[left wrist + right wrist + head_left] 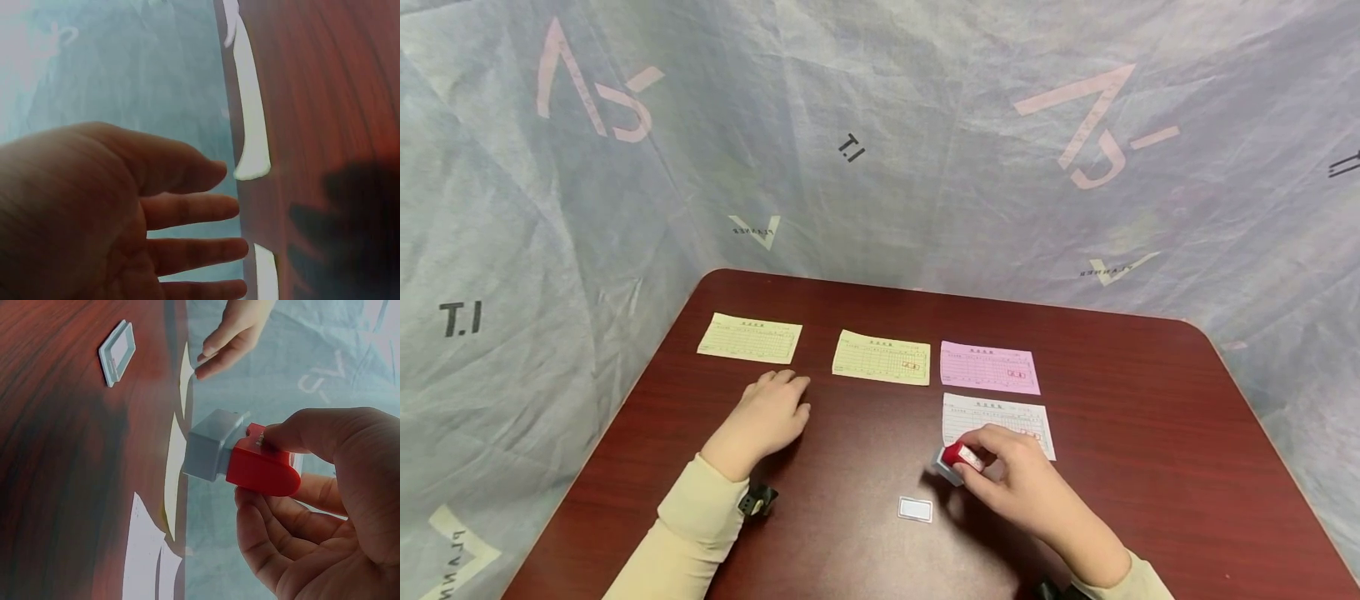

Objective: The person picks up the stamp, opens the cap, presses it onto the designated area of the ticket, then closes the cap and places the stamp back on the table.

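My right hand [1026, 479] pinches a stamp with a red handle [265, 464] and a grey base [212, 447] between thumb and fingers. It holds the stamp above the table, by the lower left corner of a white slip [966, 425] with red stamp marks. On the table to its left lies a small grey-rimmed cap [915, 510] with a white middle. My left hand [767, 417] is near the tabletop with loose, spread fingers that hold nothing. Its fingertips are just below the leftmost yellow slip [750, 339].
Another yellow slip [880, 358] and a pink slip [988, 367], both bearing red marks, lie side by side farther back. The dark red-brown table [1120, 375] has rounded far corners. Grey printed cloth [925, 208] hangs behind it and at the left.
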